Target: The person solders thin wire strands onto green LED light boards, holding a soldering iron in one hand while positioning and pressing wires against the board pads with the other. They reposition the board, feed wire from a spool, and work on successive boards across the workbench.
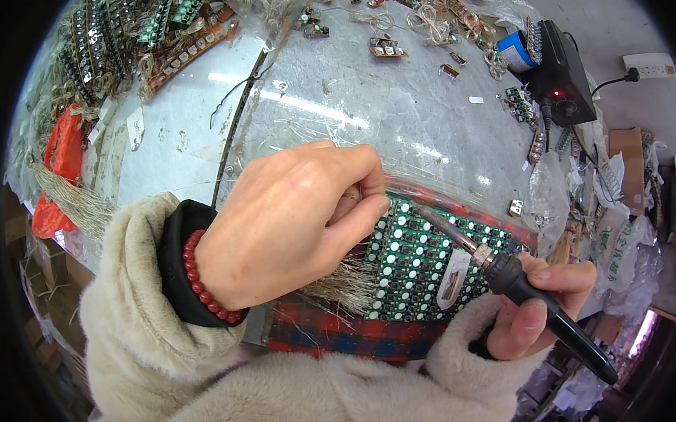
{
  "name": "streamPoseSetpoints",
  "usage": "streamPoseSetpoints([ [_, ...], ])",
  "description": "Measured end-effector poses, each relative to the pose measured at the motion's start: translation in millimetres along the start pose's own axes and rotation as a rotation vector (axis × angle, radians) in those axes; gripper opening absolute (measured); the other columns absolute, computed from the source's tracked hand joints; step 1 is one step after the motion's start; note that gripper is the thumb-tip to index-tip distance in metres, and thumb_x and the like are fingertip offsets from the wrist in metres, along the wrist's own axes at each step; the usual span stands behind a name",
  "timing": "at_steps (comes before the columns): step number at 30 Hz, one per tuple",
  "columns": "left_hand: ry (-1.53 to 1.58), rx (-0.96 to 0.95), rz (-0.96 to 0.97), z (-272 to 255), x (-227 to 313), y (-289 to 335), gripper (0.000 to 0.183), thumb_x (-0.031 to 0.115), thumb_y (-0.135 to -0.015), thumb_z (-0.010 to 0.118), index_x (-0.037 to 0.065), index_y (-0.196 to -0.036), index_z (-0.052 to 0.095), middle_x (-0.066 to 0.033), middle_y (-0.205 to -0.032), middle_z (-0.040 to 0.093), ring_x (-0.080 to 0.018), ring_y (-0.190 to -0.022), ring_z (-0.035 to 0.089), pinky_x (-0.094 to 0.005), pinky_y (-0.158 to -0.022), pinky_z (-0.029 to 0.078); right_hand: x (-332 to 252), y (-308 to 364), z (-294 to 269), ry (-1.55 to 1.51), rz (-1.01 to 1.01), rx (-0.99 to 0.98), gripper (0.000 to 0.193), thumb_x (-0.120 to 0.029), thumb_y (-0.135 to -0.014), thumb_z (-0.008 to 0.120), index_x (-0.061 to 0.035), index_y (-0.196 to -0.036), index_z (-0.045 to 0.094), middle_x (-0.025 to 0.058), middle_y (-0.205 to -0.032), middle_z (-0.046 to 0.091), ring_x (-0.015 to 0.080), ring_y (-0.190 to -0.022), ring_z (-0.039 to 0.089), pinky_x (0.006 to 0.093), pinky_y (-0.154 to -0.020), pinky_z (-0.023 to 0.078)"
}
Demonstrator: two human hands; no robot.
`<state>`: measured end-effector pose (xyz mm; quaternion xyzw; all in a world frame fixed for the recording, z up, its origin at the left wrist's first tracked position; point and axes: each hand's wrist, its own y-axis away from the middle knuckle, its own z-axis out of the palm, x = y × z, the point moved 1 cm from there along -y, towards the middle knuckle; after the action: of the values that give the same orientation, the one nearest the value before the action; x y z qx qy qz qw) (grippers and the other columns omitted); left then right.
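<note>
i am holding the soldering iron (534, 297) in my right hand (538, 308), its long axis slanting up-left toward my left hand (293, 220), which is pinching thin wire (349, 282) over the green circuit board panel (423, 264), just beside the tip.

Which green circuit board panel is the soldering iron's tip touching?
The big panel under both hands, lying on plaid cloth at the table's near edge. The other green boards are heaped at the far left, away from the iron.
</note>
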<state>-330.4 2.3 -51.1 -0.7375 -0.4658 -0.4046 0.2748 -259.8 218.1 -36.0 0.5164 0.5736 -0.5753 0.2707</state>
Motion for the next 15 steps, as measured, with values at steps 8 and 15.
streamPoseSetpoints([
  [8,0.031,-0.023,-0.014,-1.6,-0.2,0.6,0.011,0.004,-0.081,0.066,-0.003,-0.083,0.058,-0.0106,-0.071,0.057,-0.0183,-0.062,0.057,-0.0288,-0.059,0.046,-1.7,-1.1,1.1,0.017,0.022,-0.015,0.05,-0.042,-0.083,0.069,-0.0051,-0.093,0.036,-0.0001,-0.057,0.042,0.0087,-0.051,0.041,0.0221,-0.053,0.035],
  [15,0.02,-0.023,-0.024,-2.2,-0.4,0.6,0.011,0.005,-0.081,0.065,-0.004,-0.083,0.058,-0.0109,-0.072,0.057,-0.0175,-0.062,0.057,-0.0285,-0.059,0.046,-3.2,-0.8,1.8,-0.001,0.051,-0.022,0.052,-0.043,-0.082,0.07,-0.0048,-0.092,0.036,0.0004,-0.058,0.043,0.0087,-0.051,0.042,0.0221,-0.053,0.036],
])
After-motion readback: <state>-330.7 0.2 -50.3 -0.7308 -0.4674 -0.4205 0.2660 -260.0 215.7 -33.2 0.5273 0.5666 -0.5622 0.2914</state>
